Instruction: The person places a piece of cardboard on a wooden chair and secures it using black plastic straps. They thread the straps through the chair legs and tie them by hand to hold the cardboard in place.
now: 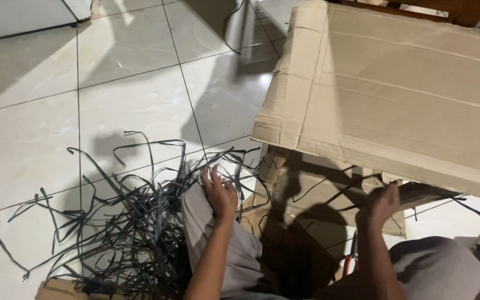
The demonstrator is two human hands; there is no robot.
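I see my left hand resting on my knee at about six o'clock in the frame, fingers spread loose and flat, gripping nothing, its fingertips just beside the tangle of black plastic strapping that sprawls over the white tiled floor toward eight o'clock. My right hand sits at five o'clock, curled under the lower edge of the big flattened cardboard sheet that fills the two o'clock quarter; it seems closed on a thin black strap there, though shadow hides the fingers. By my judgement the strapping is mostly off and heaped aside, with a few strands left beneath the cardboard. A red-handled tool lies between my legs, untouched.
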